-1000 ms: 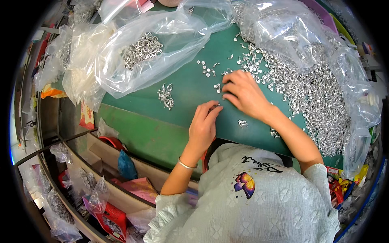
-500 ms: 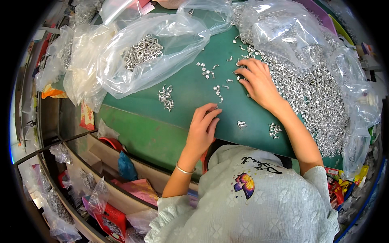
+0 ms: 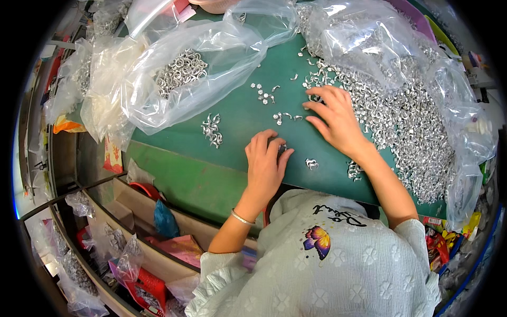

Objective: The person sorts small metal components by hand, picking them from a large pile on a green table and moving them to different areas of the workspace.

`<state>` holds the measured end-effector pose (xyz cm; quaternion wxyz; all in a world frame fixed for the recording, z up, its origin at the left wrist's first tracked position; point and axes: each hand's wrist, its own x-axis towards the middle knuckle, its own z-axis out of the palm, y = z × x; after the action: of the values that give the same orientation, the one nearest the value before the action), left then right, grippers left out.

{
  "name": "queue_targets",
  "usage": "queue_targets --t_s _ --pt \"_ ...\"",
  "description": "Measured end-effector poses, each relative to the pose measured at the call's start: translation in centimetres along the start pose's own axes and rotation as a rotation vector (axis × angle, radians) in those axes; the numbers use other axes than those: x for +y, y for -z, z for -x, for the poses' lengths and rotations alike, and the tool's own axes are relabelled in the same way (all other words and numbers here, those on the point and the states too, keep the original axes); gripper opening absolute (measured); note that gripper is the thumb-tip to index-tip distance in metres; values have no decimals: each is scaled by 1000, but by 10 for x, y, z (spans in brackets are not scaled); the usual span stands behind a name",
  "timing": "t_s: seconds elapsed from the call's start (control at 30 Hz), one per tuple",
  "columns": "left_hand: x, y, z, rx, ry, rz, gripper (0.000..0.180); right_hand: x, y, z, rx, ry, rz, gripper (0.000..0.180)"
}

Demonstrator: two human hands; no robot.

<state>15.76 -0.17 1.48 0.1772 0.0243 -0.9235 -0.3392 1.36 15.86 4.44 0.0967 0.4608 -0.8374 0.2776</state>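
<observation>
Two hands work on our green table [image 3: 232, 121]: our left hand [image 3: 265, 165] lies near its front edge, fingers curled together over a few small silver metal pieces [image 3: 281, 148], while our right hand [image 3: 335, 120] lies flat, fingers spread, at the edge of the big heap of metal pieces [image 3: 417, 132]. A clear plastic bag [image 3: 179, 79] of rings lies at the table's far left.
</observation>
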Motion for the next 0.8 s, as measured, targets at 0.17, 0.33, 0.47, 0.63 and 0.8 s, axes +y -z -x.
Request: queue_targets --t_s 0.17,0.33,0.47,0.63,0.8 --pt "7 -4 5 54 70 8 46 -20 -28 11 -141 10 35 21" --pt "14 -1 9 -3 125 -18 53 -20 -25 7 -92 -46 -225 19" --pt "16 -7 2 -32 108 -59 47 -12 -35 -11 -48 -75 -163 18" --pt "12 -9 4 10 47 -110 28 -9 -23 2 -220 -41 -11 11" --pt "4 -9 8 71 63 -70 25 -2 4 14 -375 -3 -118 8"
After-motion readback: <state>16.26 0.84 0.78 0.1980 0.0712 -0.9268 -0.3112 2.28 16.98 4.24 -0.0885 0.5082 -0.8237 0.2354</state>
